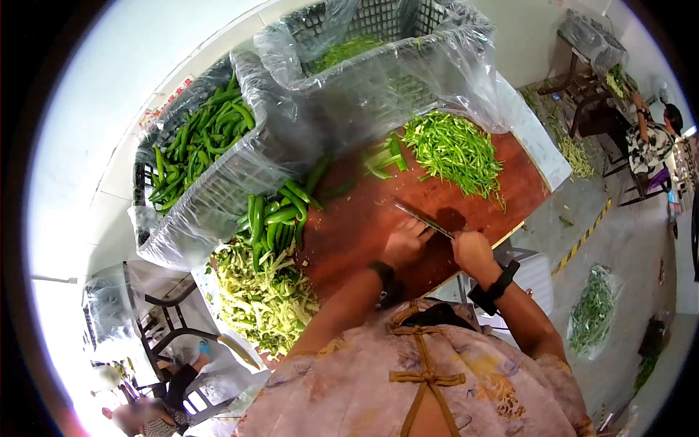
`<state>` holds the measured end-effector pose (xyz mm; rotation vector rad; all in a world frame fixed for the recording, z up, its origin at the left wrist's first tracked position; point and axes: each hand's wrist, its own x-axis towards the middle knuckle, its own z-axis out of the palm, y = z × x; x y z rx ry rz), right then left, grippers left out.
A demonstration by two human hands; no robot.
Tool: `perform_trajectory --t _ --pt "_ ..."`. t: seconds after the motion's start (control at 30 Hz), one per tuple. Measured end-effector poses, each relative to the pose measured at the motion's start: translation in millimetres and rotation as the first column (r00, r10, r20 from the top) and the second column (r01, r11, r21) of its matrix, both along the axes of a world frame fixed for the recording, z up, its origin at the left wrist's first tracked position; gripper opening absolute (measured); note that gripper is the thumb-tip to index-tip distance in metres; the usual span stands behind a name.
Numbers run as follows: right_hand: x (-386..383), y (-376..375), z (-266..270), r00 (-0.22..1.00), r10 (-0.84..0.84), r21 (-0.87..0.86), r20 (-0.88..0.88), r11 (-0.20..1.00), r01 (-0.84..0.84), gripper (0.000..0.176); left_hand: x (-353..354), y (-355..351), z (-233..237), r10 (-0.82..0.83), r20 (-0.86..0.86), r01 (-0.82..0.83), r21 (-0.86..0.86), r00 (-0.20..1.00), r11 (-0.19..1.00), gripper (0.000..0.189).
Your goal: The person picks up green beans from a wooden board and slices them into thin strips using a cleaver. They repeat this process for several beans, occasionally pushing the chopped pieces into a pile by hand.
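A red-brown wooden worktop (364, 226) carries sliced green pepper strips (455, 149) at its far right corner, whole green peppers (277, 215) along its left edge, pale trimmings (262, 298) heaped at its near left corner.

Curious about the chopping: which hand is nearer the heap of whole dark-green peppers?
Left. The left hand rests on the red-brown board, nearer that heap; the right hand, gripping a steel knife, lies beyond it.

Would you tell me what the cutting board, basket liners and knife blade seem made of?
The cutting board looks wooden, reddish-brown and matte. The basket liners are thin clear plastic film, crinkled and glossy. The knife blade is probably metal, thin and grey.
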<state>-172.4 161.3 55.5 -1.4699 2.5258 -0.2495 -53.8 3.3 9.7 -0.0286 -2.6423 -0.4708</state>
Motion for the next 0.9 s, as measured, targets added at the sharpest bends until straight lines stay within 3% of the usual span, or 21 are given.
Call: perform_trajectory --t 0.17,0.23,0.3,0.4,0.47,0.57,0.9 --pt "-0.6 -5.0 0.0 0.999 0.043 0.072 0.027 0.996 -0.045 0.019 3.5 4.1 0.0 0.019 -0.015 -0.018 0.031 1.000 0.999 0.036" --pt "-4.1 -11.5 -6.7 0.998 0.062 -0.025 -0.013 0.998 -0.063 0.017 -0.8 -0.2 -0.2 0.026 -0.024 -0.026 -0.006 0.999 1.000 0.035" --pt "-8.1 -21.8 -17.4 0.998 0.068 -0.071 -0.006 0.995 -0.068 0.017 -2.6 -0.8 0.8 -0.019 0.098 0.017 0.016 0.995 1.000 0.033" --pt "-11.5 -30.9 -29.7 0.996 0.085 -0.155 -0.009 0.984 -0.086 0.016 -2.5 6.0 1.9 0.025 0.017 -0.025 0.007 1.000 1.000 0.033" --pt "-14.4 -36.1 -21.5 0.994 0.103 -0.186 -0.035 0.977 -0.108 0.016 -2.1 4.4 -1.0 0.015 0.064 -0.014 -0.022 0.998 1.000 0.034" --pt "-17.5 -28.4 -20.4 0.997 0.076 -0.106 -0.032 0.991 -0.080 0.015 2.0 8.7 5.0 0.044 0.065 -0.040 -0.058 0.997 0.998 0.035" --pt "-0.1 0.7 -8.3 0.997 0.060 -0.084 -0.054 0.994 -0.064 0.014 3.0 14.4 -6.3 0.089 0.032 -0.089 0.009 0.996 0.996 0.034"
